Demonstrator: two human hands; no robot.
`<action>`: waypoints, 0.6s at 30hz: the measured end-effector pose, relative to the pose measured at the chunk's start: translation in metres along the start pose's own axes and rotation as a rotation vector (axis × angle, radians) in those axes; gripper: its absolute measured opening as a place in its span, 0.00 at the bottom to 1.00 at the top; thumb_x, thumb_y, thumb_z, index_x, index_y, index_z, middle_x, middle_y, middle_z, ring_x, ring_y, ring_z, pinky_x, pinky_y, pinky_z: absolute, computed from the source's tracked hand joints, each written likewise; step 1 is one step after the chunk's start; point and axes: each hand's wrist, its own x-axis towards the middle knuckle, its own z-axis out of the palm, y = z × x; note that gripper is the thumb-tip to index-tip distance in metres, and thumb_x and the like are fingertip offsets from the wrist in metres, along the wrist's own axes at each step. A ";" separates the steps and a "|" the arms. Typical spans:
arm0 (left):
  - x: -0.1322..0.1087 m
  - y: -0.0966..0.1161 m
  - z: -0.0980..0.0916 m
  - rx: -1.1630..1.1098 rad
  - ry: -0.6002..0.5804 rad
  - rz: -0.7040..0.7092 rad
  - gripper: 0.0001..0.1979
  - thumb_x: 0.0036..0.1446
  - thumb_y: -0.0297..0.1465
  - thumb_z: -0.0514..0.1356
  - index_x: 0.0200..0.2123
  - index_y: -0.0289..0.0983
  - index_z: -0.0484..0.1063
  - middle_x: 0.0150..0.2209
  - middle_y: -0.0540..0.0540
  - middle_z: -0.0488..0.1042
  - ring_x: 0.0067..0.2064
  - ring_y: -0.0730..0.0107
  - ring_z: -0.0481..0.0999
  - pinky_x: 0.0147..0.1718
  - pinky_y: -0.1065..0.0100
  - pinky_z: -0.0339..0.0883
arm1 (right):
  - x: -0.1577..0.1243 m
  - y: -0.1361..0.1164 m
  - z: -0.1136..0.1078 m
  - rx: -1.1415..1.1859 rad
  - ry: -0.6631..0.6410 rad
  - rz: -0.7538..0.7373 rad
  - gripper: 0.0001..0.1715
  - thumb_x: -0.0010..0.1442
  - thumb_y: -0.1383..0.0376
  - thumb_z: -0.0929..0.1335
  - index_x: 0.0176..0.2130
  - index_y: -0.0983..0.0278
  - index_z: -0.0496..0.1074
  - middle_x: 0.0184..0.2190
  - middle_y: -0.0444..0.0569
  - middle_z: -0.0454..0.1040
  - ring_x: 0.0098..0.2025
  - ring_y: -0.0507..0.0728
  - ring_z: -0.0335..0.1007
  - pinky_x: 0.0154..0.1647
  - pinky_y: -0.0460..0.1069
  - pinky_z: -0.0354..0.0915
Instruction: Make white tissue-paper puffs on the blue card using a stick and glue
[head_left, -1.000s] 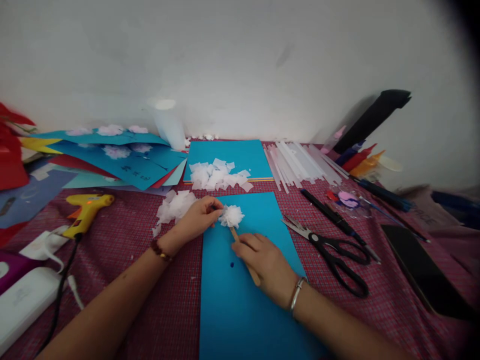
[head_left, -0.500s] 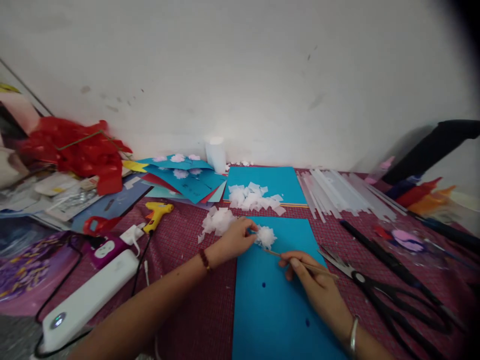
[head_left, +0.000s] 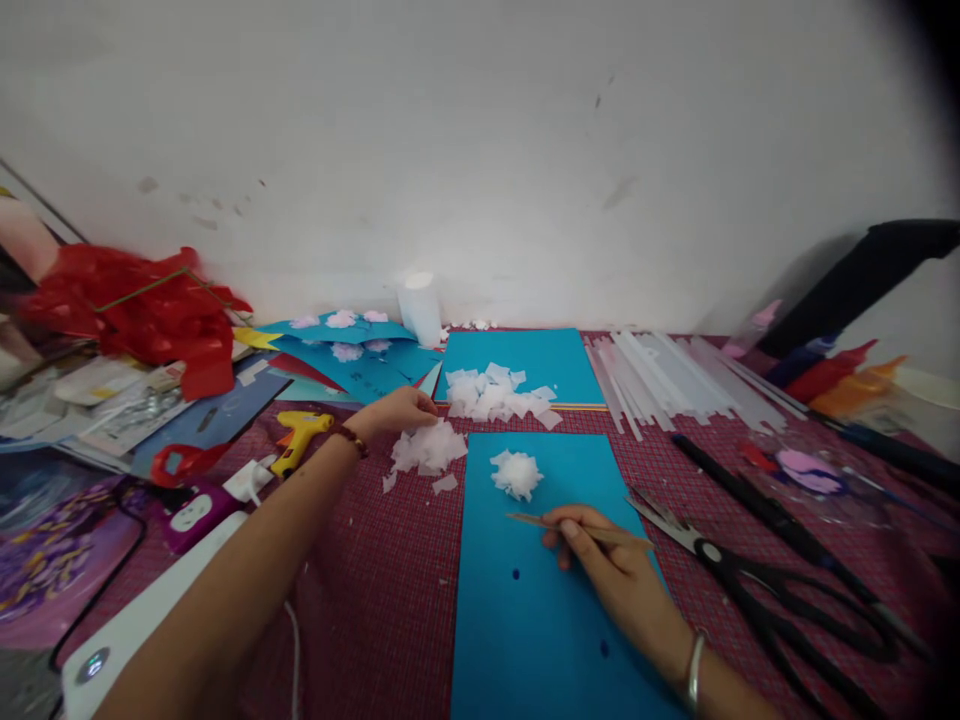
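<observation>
On the blue sheet point(head_left: 517, 620) sits a white tissue paper pom-pom point(head_left: 516, 475), and two dark dots mark the sheet below it. My right hand point(head_left: 592, 550) is closed round a thin wooden stick point(head_left: 529, 519), whose pointed end lies just below the pom-pom. Over to the left, my left hand point(head_left: 401, 408) is at the top edge of a loose pile of white tissue paper squares point(head_left: 429, 450). Its fingers are drawn together; whether they pinch a square is hidden.
More paper squares point(head_left: 495, 392) lie on a blue stack point(head_left: 517, 350). Clear glue sticks point(head_left: 667, 380), large scissors point(head_left: 709, 550) and a black-handled tool point(head_left: 750, 500) lie right. A yellow glue gun point(head_left: 304, 435), power strip point(head_left: 187, 515) and white power bank point(head_left: 142, 620) are left.
My left hand has left the pom-pom and moved up and left to the loose paper squares. The stick in my right hand has come away from the pom-pom, slightly downward.
</observation>
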 end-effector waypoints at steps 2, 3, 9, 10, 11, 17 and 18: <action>-0.002 0.001 0.003 -0.012 0.027 -0.012 0.06 0.39 0.31 0.61 0.21 0.34 0.75 0.18 0.51 0.71 0.21 0.74 0.64 0.20 0.73 0.55 | 0.000 0.002 0.000 0.002 -0.005 0.001 0.17 0.62 0.55 0.63 0.35 0.63 0.75 0.27 0.47 0.75 0.25 0.54 0.69 0.26 0.48 0.65; -0.003 0.001 0.002 -0.019 0.051 -0.018 0.06 0.40 0.31 0.61 0.20 0.34 0.74 0.17 0.52 0.69 0.20 0.74 0.62 0.19 0.73 0.54 | 0.000 0.003 0.000 0.003 -0.008 0.002 0.17 0.62 0.55 0.63 0.36 0.63 0.75 0.27 0.47 0.75 0.26 0.54 0.69 0.26 0.48 0.65; -0.029 0.019 -0.008 -0.086 0.140 0.026 0.08 0.46 0.34 0.60 0.23 0.35 0.70 0.19 0.54 0.65 0.20 0.78 0.59 0.20 0.74 0.51 | -0.001 0.006 -0.001 0.017 0.046 0.001 0.17 0.62 0.55 0.63 0.36 0.63 0.75 0.29 0.48 0.77 0.27 0.54 0.69 0.28 0.49 0.66; -0.035 0.026 -0.006 -0.108 0.136 0.044 0.08 0.47 0.35 0.60 0.24 0.35 0.69 0.19 0.54 0.65 0.20 0.78 0.59 0.20 0.74 0.51 | -0.001 0.006 -0.002 0.010 0.061 -0.007 0.16 0.62 0.56 0.63 0.37 0.63 0.75 0.29 0.48 0.77 0.27 0.54 0.70 0.28 0.49 0.67; -0.041 0.032 -0.002 -0.138 0.129 0.065 0.08 0.48 0.35 0.60 0.24 0.35 0.69 0.20 0.54 0.64 0.20 0.79 0.58 0.19 0.74 0.50 | -0.001 0.006 -0.002 0.002 0.071 -0.019 0.16 0.63 0.56 0.63 0.38 0.63 0.76 0.30 0.48 0.77 0.28 0.55 0.71 0.29 0.49 0.67; -0.053 0.052 0.047 -0.484 0.082 0.176 0.11 0.47 0.35 0.63 0.25 0.36 0.65 0.21 0.54 0.64 0.20 0.80 0.61 0.20 0.74 0.54 | -0.001 0.007 -0.006 -0.076 0.046 -0.162 0.13 0.63 0.60 0.65 0.40 0.61 0.77 0.36 0.49 0.80 0.38 0.57 0.75 0.41 0.52 0.70; -0.051 0.049 0.056 -0.534 0.078 0.174 0.11 0.46 0.36 0.64 0.25 0.36 0.65 0.21 0.54 0.65 0.21 0.80 0.61 0.20 0.74 0.55 | 0.000 0.008 -0.005 -0.111 0.033 -0.193 0.12 0.63 0.61 0.65 0.40 0.61 0.78 0.36 0.49 0.80 0.40 0.57 0.75 0.44 0.53 0.69</action>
